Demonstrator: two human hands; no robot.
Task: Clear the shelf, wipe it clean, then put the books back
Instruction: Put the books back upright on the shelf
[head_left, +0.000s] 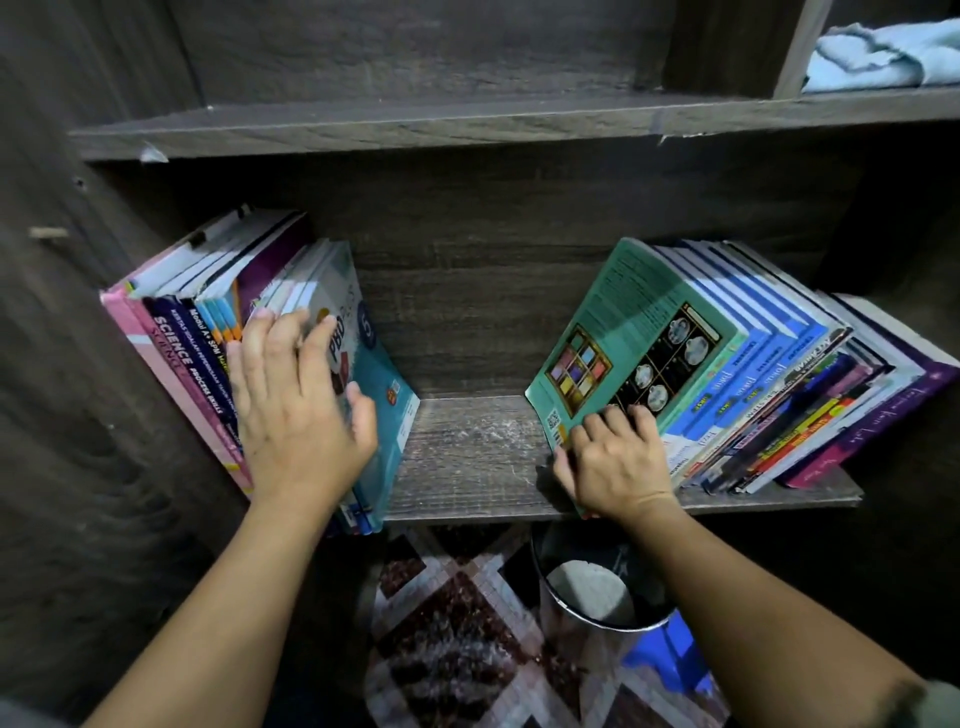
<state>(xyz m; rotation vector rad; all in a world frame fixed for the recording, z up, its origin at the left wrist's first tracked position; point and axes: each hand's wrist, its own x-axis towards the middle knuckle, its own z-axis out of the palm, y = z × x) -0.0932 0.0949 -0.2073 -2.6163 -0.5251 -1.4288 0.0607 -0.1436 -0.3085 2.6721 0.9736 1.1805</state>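
Note:
A dark wooden shelf (467, 457) holds two leaning groups of books with a dusty bare gap between them. The left group (197, 322) leans against the left wall; its outermost book is a teal one (379, 384) marked PBD. My left hand (296, 405) lies over the spines, fingers on the teal cover and thumb curled round its front edge. The right group (769, 395) leans to the right, fronted by a green book (639, 338). My right hand (613, 457) grips the green book's lower corner with curled fingers.
A light blue cloth (883, 54) lies crumpled in the upper right compartment. The shelf board above (415, 124) overhangs the books. Below the shelf stand a round metal bin (597, 592) and something blue (670, 649) on a patterned floor (457, 639).

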